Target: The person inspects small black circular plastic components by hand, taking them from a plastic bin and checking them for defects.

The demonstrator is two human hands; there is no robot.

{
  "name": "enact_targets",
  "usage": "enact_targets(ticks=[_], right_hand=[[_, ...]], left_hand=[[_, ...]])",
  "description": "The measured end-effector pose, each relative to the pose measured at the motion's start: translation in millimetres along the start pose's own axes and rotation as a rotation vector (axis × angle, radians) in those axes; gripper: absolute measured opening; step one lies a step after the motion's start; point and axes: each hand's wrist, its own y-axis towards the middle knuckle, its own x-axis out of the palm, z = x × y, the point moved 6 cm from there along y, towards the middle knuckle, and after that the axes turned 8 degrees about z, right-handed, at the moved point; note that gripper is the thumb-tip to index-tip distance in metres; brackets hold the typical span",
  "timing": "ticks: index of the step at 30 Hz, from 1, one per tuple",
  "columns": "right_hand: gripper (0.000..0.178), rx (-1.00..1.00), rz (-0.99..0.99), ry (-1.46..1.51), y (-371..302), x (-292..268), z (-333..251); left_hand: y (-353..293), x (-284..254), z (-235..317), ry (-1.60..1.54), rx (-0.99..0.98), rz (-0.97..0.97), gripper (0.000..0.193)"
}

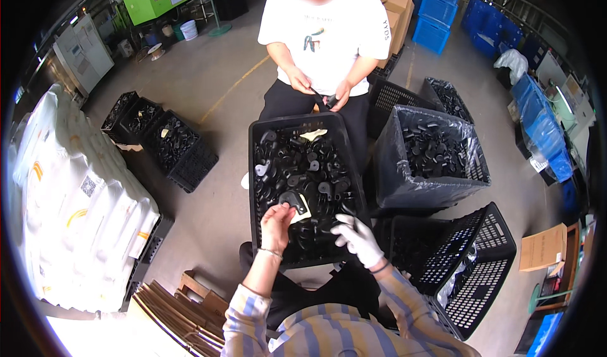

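Observation:
My bare left hand (pixel 276 227) pinches a black molded plastic part (pixel 293 201) with a rounded end, above the near half of a black crate (pixel 254 167). A pale yellow scrap (pixel 303 213) shows just beside that part; whether it is held too is unclear. My right hand (pixel 359 240), in a white glove, hovers over the crate's near right side with its fingers curled together. Whatever lies between those fingertips is too small to make out. Many similar black parts (pixel 313 166) fill the crate, with another pale yellow scrap (pixel 313 135) lying on them at the far end.
Across the crate sits a person (pixel 319 34) handling a black piece. To the right stand a plastic-lined bin (pixel 386 161) of black parts and a tilted perforated crate (pixel 493 262). Stacked white sacks (pixel 82 211) and smaller filled crates (pixel 193 167) are on the left.

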Motion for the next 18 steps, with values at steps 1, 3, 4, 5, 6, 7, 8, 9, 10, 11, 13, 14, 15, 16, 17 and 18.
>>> enact_targets(ticks=[1,3,4,5,6,7,8,9,10,11,13,14,15,16,17,18], right_hand=[[0.036,-0.069,-0.062,-0.013,1,22,-5],[0.040,-0.238,-0.146,-0.067,3,57,-11],[0.039,-0.250,-0.149,-0.090,0,69,-19],[0.039,-0.244,-0.156,-0.095,0,71,-23],[0.037,-0.222,-0.164,-0.125,0,72,-24],[0.036,-0.197,-0.178,-0.155,-3,74,-25],[0.034,-0.210,-0.170,-0.167,-11,77,-31],[0.031,-0.213,-0.169,-0.207,-14,76,-34],[0.031,-0.211,-0.170,-0.233,-19,76,-38],[0.031,-0.211,-0.168,-0.258,-23,76,-41],[0.029,-0.240,-0.168,-0.248,-26,74,-43],[0.027,-0.270,-0.168,-0.232,-27,73,-45],[0.027,-0.273,-0.165,-0.236,-27,67,-48],[0.026,-0.545,-0.228,-0.418,-33,66,-63],[0.026,-0.819,-0.290,-0.599,-42,70,-73],[0.026,-0.953,-0.365,-0.609,-50,74,-77]], left_hand=[[-20,3,1,-0.037,-0.010,-0.034,0.005],[-46,0,-5,-0.089,-0.006,-0.093,0.004],[-57,1,-6,-0.098,0.008,-0.092,0.007],[-68,3,-5,-0.109,0.025,-0.092,0.011],[-75,6,-1,-0.097,0.055,-0.130,0.015],[-79,1,3,-0.105,0.060,-0.118,0.015],[-82,-1,4,-0.085,0.040,-0.161,0.015],[-86,0,6,-0.064,0.019,-0.206,0.015],[-91,2,10,-0.077,-0.001,-0.226,0.016],[-94,1,10,-0.083,-0.001,-0.225,0.016],[-99,4,12,-0.006,0.049,-0.273,0.013],[-101,5,14,-0.010,0.048,-0.277,0.013],[-104,8,13,-0.041,-0.079,-0.326,0.015],[-107,8,11,-0.073,-0.205,-0.370,0.018],[-104,5,4,-0.114,-0.356,-0.435,0.027],[-104,3,4,-0.136,-0.363,-0.483,0.024]])
